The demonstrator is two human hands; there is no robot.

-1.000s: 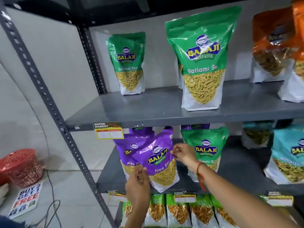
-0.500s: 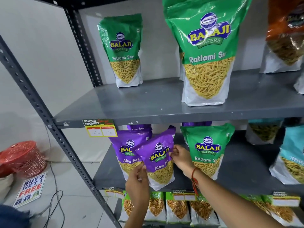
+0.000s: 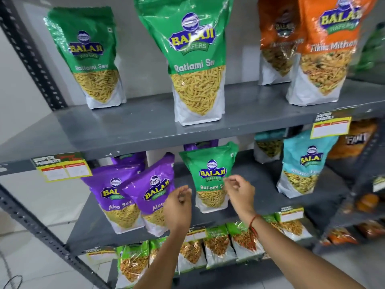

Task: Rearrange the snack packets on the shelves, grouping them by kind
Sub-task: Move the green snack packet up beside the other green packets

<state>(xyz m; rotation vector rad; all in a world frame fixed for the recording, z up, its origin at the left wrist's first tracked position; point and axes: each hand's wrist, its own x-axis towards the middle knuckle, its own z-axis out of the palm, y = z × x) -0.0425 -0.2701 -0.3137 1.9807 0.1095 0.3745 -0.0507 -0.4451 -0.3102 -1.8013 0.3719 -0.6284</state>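
Observation:
On the middle shelf (image 3: 256,180) two purple Aloo Sev packets stand side by side, one at the left (image 3: 116,192) and a tilted one (image 3: 154,190) just right of it. A green Ratlami Sev packet (image 3: 210,172) stands right of them. My left hand (image 3: 179,203) hovers in front of the tilted purple packet's right edge, fingers curled, holding nothing. My right hand (image 3: 239,190) is loosely curled by the green packet's right side, also holding nothing. On the upper shelf (image 3: 145,124) stand two more green Ratlami Sev packets, a small one (image 3: 91,59) and a large one (image 3: 195,63).
Orange Tikha Mitha packets (image 3: 325,51) stand at the upper right, teal packets (image 3: 302,163) on the middle shelf's right. Small green packets (image 3: 216,240) line the lower shelf. Dark perforated uprights (image 3: 31,51) frame the rack at the left. Yellow price tags (image 3: 62,170) hang on the shelf edges.
Both hands have let go of the tilted purple Aloo Sev packet and pulled back, now held loosely in front of the shelf. The view has shifted right and closer.

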